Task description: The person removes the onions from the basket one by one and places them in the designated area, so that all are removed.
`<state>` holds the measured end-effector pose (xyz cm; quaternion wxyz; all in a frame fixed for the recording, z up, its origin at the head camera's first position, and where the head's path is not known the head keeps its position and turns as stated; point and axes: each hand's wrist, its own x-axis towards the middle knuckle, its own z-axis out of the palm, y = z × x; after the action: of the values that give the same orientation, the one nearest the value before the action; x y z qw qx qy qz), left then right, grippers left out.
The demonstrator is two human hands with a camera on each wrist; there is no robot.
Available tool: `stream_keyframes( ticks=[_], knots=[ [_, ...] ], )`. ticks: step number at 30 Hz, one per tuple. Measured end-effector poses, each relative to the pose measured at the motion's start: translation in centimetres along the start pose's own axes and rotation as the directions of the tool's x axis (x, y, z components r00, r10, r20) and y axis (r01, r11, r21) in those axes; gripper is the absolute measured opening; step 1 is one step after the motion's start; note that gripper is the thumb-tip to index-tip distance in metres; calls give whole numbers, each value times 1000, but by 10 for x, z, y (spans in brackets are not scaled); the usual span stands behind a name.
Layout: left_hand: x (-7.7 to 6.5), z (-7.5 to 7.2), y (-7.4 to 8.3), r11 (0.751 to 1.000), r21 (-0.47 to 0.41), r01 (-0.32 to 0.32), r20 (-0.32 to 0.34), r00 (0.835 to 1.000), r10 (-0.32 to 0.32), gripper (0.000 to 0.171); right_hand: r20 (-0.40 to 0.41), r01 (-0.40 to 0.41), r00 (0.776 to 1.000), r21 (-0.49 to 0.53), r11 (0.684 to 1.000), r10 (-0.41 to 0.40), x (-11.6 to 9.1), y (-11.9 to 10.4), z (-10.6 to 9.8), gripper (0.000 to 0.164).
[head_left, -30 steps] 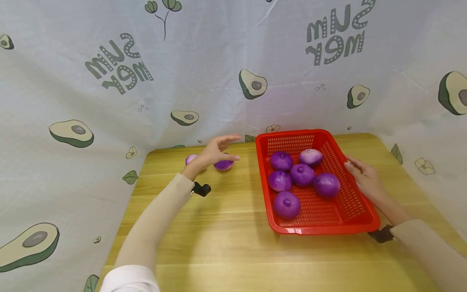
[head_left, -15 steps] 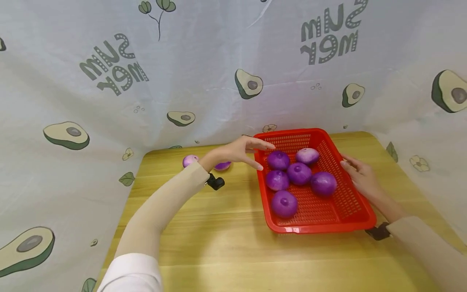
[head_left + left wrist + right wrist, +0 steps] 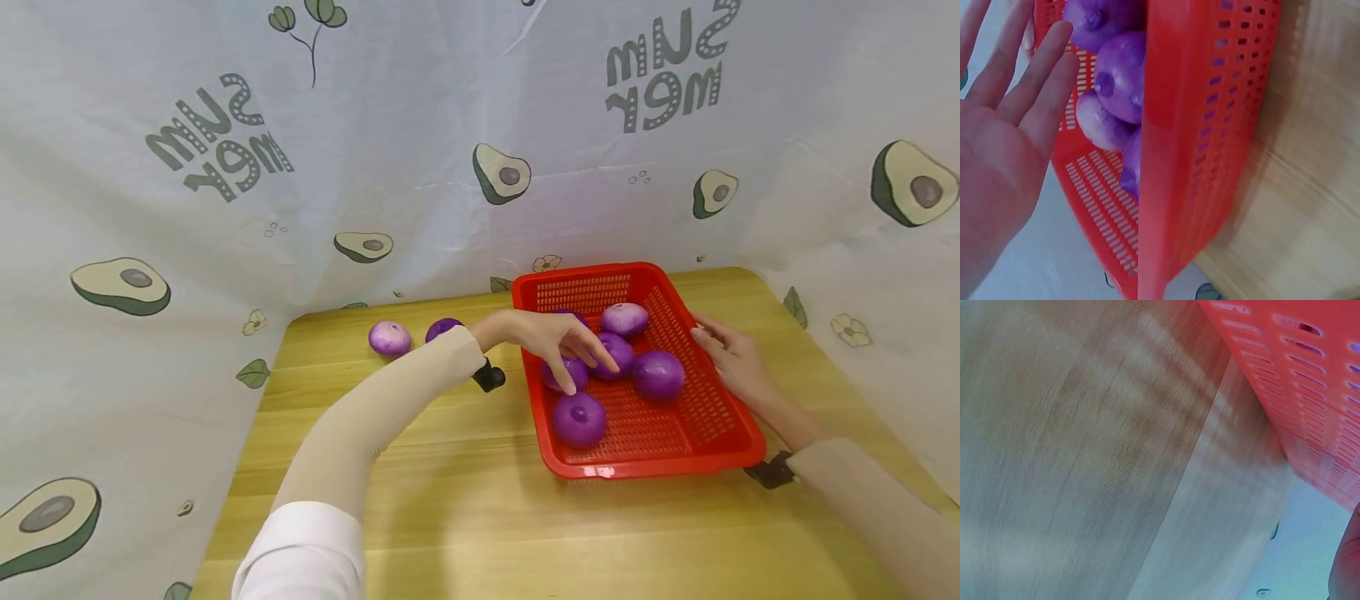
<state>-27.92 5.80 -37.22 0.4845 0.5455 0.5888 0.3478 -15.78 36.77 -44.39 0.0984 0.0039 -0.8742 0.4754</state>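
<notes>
A red plastic basket (image 3: 652,468) with slotted walls holds several purple onions. Over its left part, my left hand (image 3: 542,335) hangs with fingers spread and pointing down, nothing in its grasp. Its fingertips are just above the front-left onion (image 3: 580,421) and overlap the onions behind in the head view. In the left wrist view the open palm (image 3: 997,150) is beside the basket rim (image 3: 1166,125). My right hand (image 3: 738,362) grips the basket's right rim, thumb on top. From the right wrist, the basket's slotted wall (image 3: 1316,381) shows at the upper right, part of the hand (image 3: 1347,562) below.
Left of the basket, a pale onion (image 3: 389,339) and a darker onion (image 3: 442,328) lie on the wooden table (image 3: 450,517), the darker one partly behind my left sleeve. An avocado-print cloth (image 3: 420,150) hangs behind the table and along both sides.
My left hand has moved right, from near the two table onions to over the basket, fingers now tipped downward. The right hand keeps its grip on the rim. The head view has shifted slightly.
</notes>
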Motion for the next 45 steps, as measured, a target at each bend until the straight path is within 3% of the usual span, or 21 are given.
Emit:
stream_keyframes(
  ticks=[8, 14, 21, 28, 34, 39, 45],
  knots=[
    [24, 8, 4, 993, 5, 120, 78, 990, -120, 59, 14, -4, 1000, 59, 998, 3, 1, -1, 0, 55],
    [36, 9, 3, 984, 12, 180, 168, 969, -180, 61, 22, -6, 1000, 70, 998, 4, 2, -1, -1, 55],
    [46, 7, -3, 979, 27, 200, 265, 943, -200, 60, 26, -14, 1000, 88, 996, 11, 2, -2, -1, 56],
    [53, 5, -6, 955, 81, 284, 283, 913, -295, 62, 16, -7, 1000, 119, 993, 5, 3, -1, -2, 54],
    [58, 5, -6, 952, 135, 275, 333, 892, -305, 64, 18, -14, 1000, 114, 993, 12, 2, 1, -3, 53],
    [67, 9, -4, 922, 214, 323, 341, 860, -380, 65, 18, -15, 1000, 96, 995, 13, 2, 3, -1, 52],
    [76, 14, 0, 869, 333, 365, 350, 808, -473, 67, 4, 8, 1000, 108, 994, -8, 3, 6, 0, 50]
  ],
)
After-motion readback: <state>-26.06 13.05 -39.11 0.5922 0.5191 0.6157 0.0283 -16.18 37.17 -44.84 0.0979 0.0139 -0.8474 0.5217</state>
